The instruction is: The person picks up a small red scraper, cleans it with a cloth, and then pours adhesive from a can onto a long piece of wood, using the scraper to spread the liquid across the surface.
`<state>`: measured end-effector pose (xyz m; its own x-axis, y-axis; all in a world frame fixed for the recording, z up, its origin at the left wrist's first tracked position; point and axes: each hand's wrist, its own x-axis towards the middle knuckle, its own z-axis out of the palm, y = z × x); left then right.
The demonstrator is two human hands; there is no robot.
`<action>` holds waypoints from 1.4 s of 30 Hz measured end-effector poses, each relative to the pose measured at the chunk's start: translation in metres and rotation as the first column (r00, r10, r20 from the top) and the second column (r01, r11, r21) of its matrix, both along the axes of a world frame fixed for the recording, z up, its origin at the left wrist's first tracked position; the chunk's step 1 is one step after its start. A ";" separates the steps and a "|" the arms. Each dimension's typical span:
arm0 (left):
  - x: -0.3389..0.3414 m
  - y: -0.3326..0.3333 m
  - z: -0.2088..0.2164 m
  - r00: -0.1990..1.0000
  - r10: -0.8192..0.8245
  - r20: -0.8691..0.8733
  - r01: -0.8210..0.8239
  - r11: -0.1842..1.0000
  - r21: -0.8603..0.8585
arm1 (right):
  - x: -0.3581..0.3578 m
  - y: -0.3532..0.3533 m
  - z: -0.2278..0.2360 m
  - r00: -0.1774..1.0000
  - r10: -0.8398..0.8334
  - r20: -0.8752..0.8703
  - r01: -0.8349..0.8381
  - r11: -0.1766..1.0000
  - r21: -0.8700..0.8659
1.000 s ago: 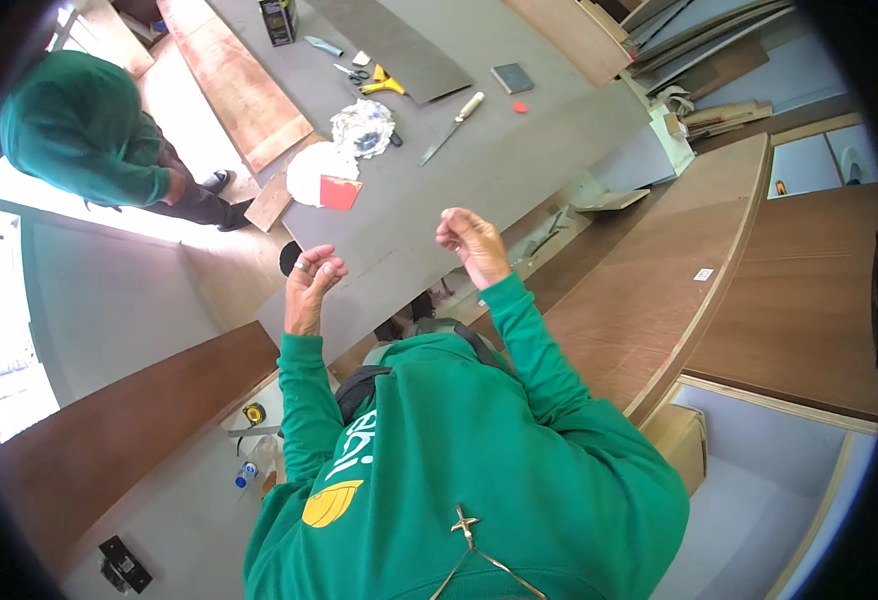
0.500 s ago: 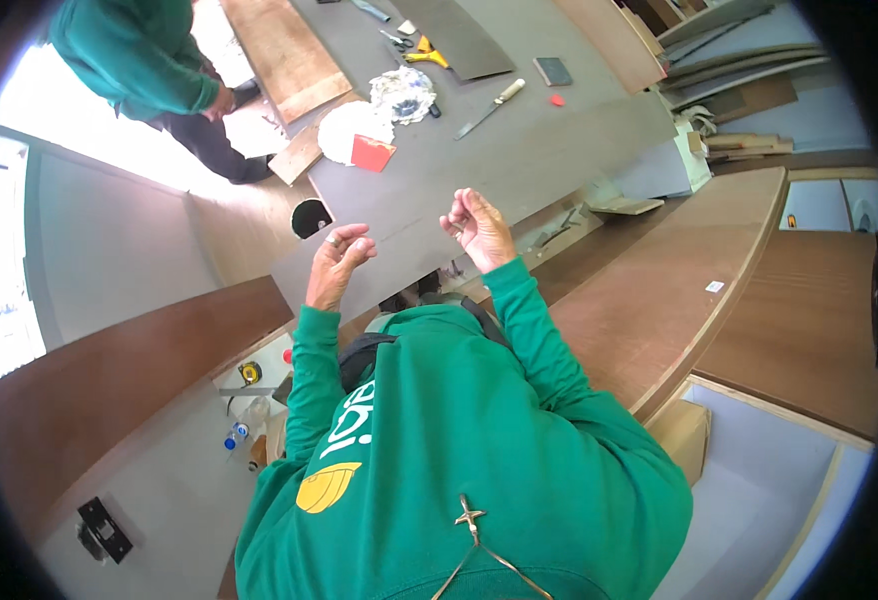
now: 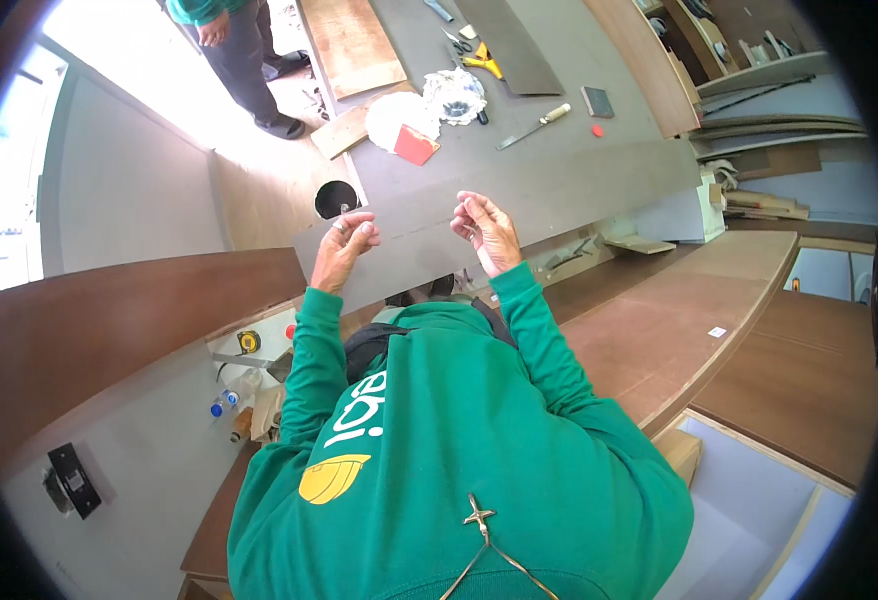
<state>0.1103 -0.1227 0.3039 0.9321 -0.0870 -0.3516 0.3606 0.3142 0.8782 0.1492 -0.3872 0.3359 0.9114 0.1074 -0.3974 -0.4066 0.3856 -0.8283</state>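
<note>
Black rectangular fitting (image 3: 74,482), one, far left of the wearer, on a pale surface. Co-worker's legs (image 3: 244,75), one pair, far left, cut by the upper edge. Tape measure (image 3: 249,341), one, yellow and black, near left. Grey panel (image 3: 559,185), one, long and flat, beneath both hands in this view; long axis slanting from near left to far right, right end pointing away. Black round container (image 3: 331,196), one, just beside the panel's left end. Left hand (image 3: 343,252), one ring; fingers curled toward the thumb, whether the tips meet cannot be made out; no object visible in it. Red block (image 3: 417,146), one, against a white mass. Crumpled white bundles, two, the farther (image 3: 454,97) patterned dark. Right hand (image 3: 492,236), fingers bent toward the thumb, contact between tips unclear; no object visible. Hands well apart. Yellow-handled tool (image 3: 483,64), one. Knife (image 3: 527,134), one, pale handle far right, blade pointing near left. Dark rectangular block (image 3: 597,103), one. Small red piece (image 3: 597,130), one, just nearer.
</note>
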 end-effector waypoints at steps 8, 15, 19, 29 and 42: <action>-0.017 0.023 -0.018 0.993 0.118 -0.010 -0.118 0.993 0.002 | 0.013 0.015 -0.011 0.992 0.103 -0.074 -0.102 0.995 0.021; -0.029 0.043 -0.035 0.973 0.225 -0.052 -0.225 0.974 0.004 | 0.025 0.017 -0.026 0.984 0.117 -0.137 -0.115 0.993 0.022; -0.033 0.043 -0.039 0.967 0.247 -0.060 -0.246 0.969 0.017 | 0.047 0.003 -0.047 0.989 0.081 -0.127 -0.086 0.995 -0.039; -0.040 0.028 -0.043 0.943 0.308 -0.126 -0.288 0.945 0.156 | 0.198 -0.078 -0.143 0.979 -0.018 -0.204 -0.096 0.841 -0.533; -0.022 -0.068 -0.045 0.827 0.490 -0.276 -0.398 0.857 0.327 | 0.420 -0.101 -0.314 0.994 0.075 -0.084 -0.100 0.244 -0.965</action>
<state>0.0881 -0.1908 0.2586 0.6658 0.4385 -0.6037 0.5216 0.3050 0.7968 0.5689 -0.4879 0.0223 0.9152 -0.2899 -0.2799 -0.4000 -0.7372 -0.5445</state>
